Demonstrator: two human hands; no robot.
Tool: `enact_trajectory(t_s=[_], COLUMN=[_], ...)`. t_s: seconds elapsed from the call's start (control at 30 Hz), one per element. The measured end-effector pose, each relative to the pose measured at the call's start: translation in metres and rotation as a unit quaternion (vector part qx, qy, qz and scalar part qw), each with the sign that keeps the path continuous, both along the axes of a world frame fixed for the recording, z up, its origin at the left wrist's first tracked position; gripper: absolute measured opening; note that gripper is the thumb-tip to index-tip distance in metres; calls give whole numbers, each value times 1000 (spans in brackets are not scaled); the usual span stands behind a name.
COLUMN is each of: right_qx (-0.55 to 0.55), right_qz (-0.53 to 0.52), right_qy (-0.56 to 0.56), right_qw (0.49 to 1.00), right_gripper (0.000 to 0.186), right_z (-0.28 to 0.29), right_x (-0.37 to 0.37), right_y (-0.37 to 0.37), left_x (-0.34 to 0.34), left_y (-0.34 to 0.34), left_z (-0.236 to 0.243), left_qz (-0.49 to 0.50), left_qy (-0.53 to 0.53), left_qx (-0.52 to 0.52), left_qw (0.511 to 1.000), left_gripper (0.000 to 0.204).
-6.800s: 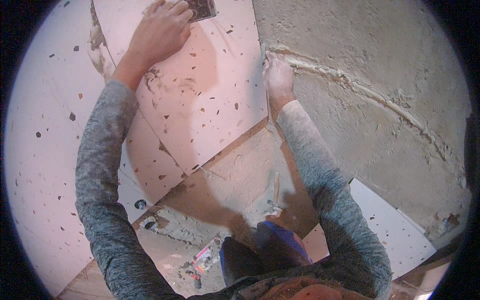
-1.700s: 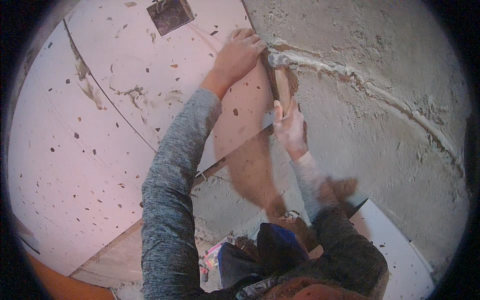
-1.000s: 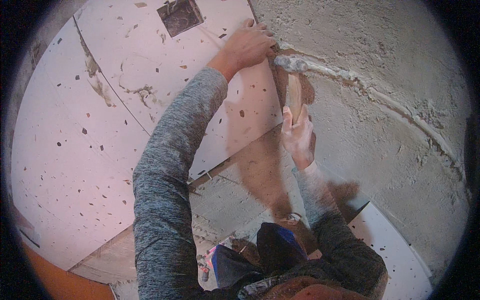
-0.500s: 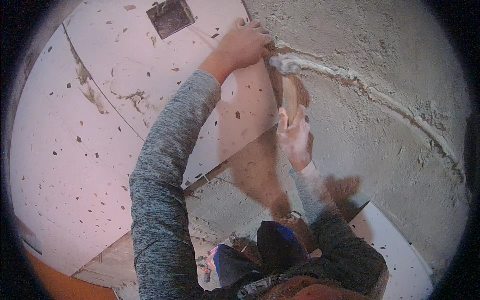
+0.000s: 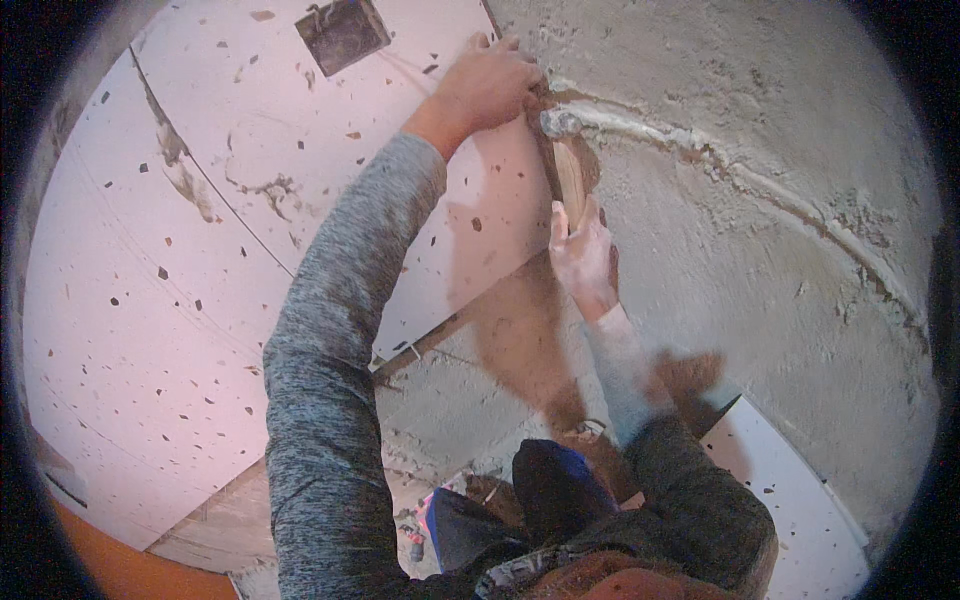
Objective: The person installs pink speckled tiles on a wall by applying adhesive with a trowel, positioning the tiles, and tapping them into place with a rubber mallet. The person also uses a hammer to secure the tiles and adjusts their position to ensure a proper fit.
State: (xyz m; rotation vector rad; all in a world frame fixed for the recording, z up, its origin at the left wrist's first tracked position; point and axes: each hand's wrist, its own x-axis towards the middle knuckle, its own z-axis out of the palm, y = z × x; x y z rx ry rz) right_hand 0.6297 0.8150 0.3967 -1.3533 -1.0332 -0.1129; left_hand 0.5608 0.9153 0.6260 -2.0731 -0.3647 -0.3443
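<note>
The right hand (image 5: 583, 255) wraps the near end of the hammer (image 5: 569, 178), its head by the right edge of the tile (image 5: 492, 205). The left hand (image 5: 487, 88) curls at that edge, just beyond; I cannot tell whether it grips anything. Short, light taps, clear of the left hand, seem safest.

The hammer (image 5: 569, 180) lies just right of the panel (image 5: 340, 115), its head (image 5: 560, 123) at the groove (image 5: 765, 188).
</note>
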Motion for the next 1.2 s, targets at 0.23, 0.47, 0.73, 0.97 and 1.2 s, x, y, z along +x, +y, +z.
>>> enact_trajectory(t_s=[0.23, 0.47, 0.73, 0.97, 1.2], right_qx=[5, -51, -82, -46, -90], right_qz=[23, 52, 50, 10, 58], right_qy=[44, 49, 32, 24, 16], right_qw=[999, 996, 995, 999, 994], right_gripper=[48, 46, 47, 50, 53], right_z=[-8, 2, 2, -14, 13], right_x=[-2, 2, 8, 11, 12], right_y=[-2, -21, -8, 9, -29], left_x=[-3, -5, -5, 3, 0], left_y=[2, -1, 3, -5, -6], left_z=[-1, -7, -6, -5, -5], left_qz=[-20, -3, -27, -13, 22], left_qy=[-5, -5, -24, -18, -30], left_qx=[-1, 1, 10, -23, -35], left_qw=[1000, 1000, 999, 999, 999], left_gripper=[20, 18, 12, 12, 14])
